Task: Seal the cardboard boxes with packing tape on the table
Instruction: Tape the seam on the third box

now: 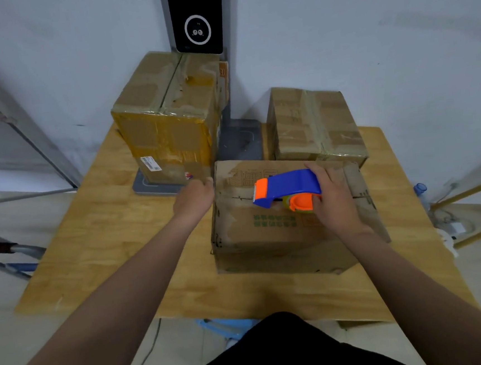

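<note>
While the near box [282,237] sits right of the middle of the table [93,239], a dispenser [287,188] (blue, with orange parts) is held on its top by the right hand [334,203], whose fingers are wrapped round the roll end. The box's far left corner is touched by the left hand [194,196]; how its fingers lie cannot be told. Behind are set a tall box [166,116] at left and a low box [316,126] at right, both taped.
</note>
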